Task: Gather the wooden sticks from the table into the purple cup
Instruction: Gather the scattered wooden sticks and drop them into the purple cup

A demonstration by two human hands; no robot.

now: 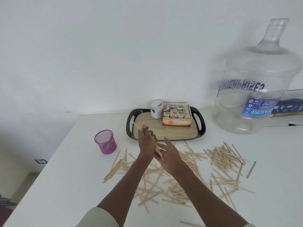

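Note:
Many thin wooden sticks [225, 155] lie scattered over the white table [68, 177], from the middle to the right. The purple mesh cup [105, 142] stands upright at the left, with a few sticks inside it. My left hand [146, 140] grips a slanted bundle of sticks [159, 150] above the table, just right of the cup. Its upper ends poke out over the tray's edge. My right hand [169, 155] is held open, palm against the bundle's lower ends.
A black tray [200, 128] with a wood-look floor sits behind my hands. It holds a tea-bag box [177, 122] and a white jar [156, 110]. A large clear water bottle [255, 82] stands at the back right. The table's left edge runs diagonally past the cup.

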